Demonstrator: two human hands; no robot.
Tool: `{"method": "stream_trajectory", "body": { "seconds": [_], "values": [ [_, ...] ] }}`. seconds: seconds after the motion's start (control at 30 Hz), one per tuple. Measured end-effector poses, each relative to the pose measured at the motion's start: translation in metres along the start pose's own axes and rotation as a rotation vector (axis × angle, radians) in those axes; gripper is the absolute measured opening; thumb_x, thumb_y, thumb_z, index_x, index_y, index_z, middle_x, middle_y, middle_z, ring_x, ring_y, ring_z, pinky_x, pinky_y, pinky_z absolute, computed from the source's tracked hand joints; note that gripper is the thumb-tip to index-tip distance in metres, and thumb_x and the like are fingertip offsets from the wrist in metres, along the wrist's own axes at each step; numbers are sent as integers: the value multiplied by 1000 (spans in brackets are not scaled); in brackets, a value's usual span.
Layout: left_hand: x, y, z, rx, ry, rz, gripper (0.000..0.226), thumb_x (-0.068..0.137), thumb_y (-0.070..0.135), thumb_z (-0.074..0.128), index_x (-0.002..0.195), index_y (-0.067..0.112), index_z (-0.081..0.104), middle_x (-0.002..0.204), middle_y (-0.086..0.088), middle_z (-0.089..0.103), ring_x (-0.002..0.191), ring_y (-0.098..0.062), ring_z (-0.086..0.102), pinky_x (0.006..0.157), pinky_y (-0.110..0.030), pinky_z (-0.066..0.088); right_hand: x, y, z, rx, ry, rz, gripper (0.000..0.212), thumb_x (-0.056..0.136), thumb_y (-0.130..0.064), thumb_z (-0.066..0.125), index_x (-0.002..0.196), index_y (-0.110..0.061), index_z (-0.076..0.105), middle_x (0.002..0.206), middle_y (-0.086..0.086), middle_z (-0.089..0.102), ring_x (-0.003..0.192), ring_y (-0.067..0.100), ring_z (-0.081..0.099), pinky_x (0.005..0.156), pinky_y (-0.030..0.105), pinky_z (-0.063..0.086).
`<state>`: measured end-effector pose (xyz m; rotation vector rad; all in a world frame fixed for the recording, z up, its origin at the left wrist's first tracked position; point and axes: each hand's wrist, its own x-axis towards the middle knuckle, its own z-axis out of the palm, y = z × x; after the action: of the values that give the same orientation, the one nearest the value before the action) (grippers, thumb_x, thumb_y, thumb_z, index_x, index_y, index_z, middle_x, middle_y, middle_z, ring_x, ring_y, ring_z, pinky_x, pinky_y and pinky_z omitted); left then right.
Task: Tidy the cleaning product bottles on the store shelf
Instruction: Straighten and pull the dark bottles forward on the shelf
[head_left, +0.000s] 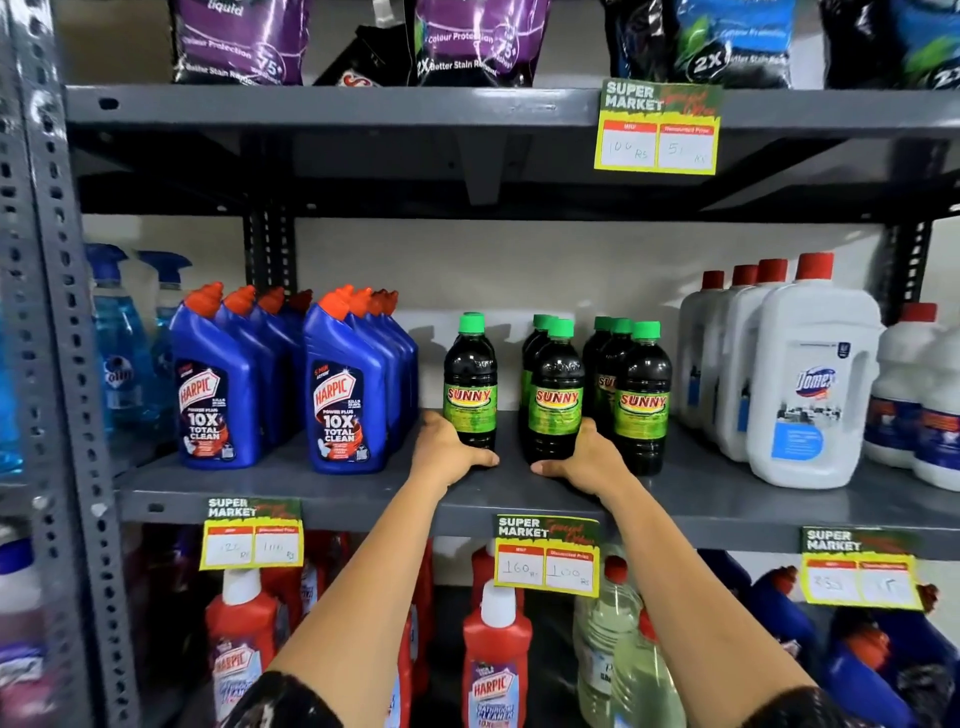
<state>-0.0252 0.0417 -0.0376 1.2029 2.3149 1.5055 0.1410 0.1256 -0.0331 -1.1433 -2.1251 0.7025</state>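
Even, fairly bright light from above and in front leaves soft bottle shadows on the pale back wall (519, 270) and a dark band under the upper shelf (332, 106), while glare streaks the pouches (239, 41) and wide-angle bending and blur smear the frame's left upright (47, 364) and the corners.

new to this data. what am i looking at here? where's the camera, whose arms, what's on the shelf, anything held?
There is no robot here. One wide-angle camera sits on a person's head, looking forward and down, so the two bare arms reaching in are the wearer's own.

The middle shelf carries blue Harpic bottles on the left, dark green-capped Sunny bottles in the centre, and white red-capped Domex jugs on the right.

The left hand wraps the base of the lone Sunny bottle. The right hand wraps the base of the front bottle of the next Sunny row. Both bottles stand upright on the shelf, apparently being lined up.
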Motion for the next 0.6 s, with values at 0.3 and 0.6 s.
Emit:
{"method": "stream_trajectory", "body": {
  "seconds": [0.3,0.6],
  "values": [
    [-2,0,-1,12,-5,33,86,57,25,89,122,3,37,125,-13,56,116,-28,53,92,-35,46,0,1,1,-7,-13,8,83,73,-32,80,133,-3,32,131,17,56,122,35,53,95,39,44],
    [-3,1,-1,30,-5,39,86,57,27,89,122,4,37,126,-12,56,116,-28,54,94,-37,46,1,1,1,-31,-31,-8,81,76,-32,77,133,0,30,133,18,55,124,35,51,97,38,43]
  ]
}}
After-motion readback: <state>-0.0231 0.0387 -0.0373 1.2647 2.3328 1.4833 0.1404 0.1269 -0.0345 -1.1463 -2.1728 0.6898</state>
